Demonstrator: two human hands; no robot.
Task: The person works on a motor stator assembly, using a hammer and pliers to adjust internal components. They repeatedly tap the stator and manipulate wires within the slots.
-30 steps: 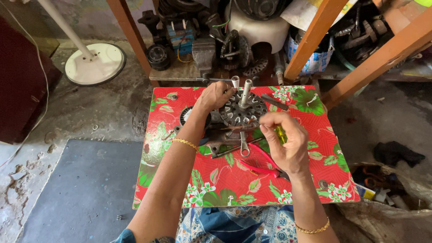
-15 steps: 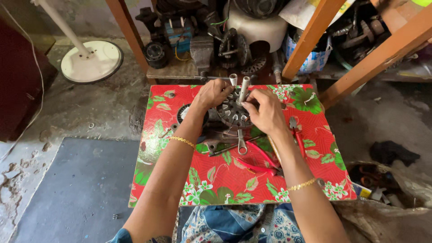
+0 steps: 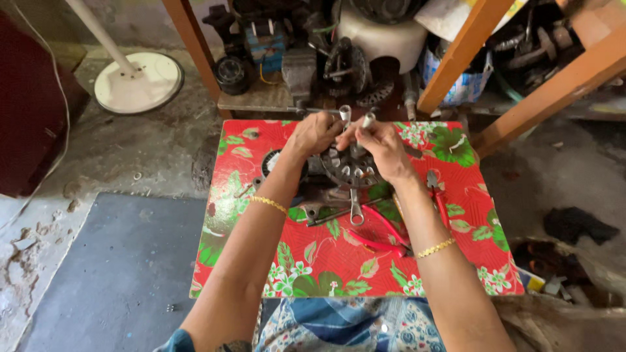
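The right hand (image 3: 385, 146) has been brought up beside the left hand (image 3: 316, 133). Two white sleeved leads (image 3: 355, 119) are pinched in the fingers above the motor stator (image 3: 349, 171). The thin wires could be snapped if pulled sharply.

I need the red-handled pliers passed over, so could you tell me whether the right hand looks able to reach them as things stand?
Probably yes: the red-handled pliers lie uncovered on the table just beside the right forearm, though the right hand is busy on the round metal motor part.

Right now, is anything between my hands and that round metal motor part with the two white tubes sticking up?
Nothing visible. The left hand and right hand are already at the round motor part, fingers up at the white tubes. The wrench and red-handled pliers lie nearer you, clear of the hands.
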